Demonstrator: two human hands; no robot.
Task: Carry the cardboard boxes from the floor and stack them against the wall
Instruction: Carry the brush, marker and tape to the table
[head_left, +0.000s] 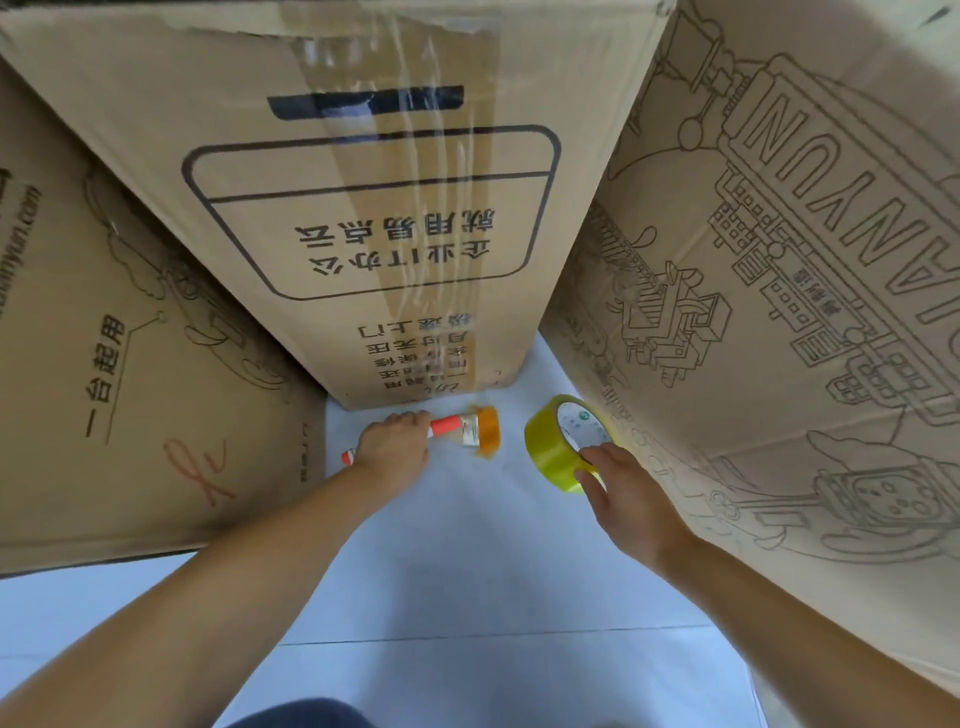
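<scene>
Three large printed cardboard boxes ring a patch of pale floor: one at the left, a taped one straight ahead, and one at the right. At the foot of the middle box, my left hand is closed around the orange-and-white handle of a paintbrush lying on the floor, its orange bristles pointing right. My right hand grips the near rim of a yellow-green roll of tape, which is tilted up on its edge close to the right box.
The pale tiled floor runs back toward me between the boxes, with a grout line across it. A dark trouser knee shows at the bottom edge. The boxes wall in the left, far and right sides.
</scene>
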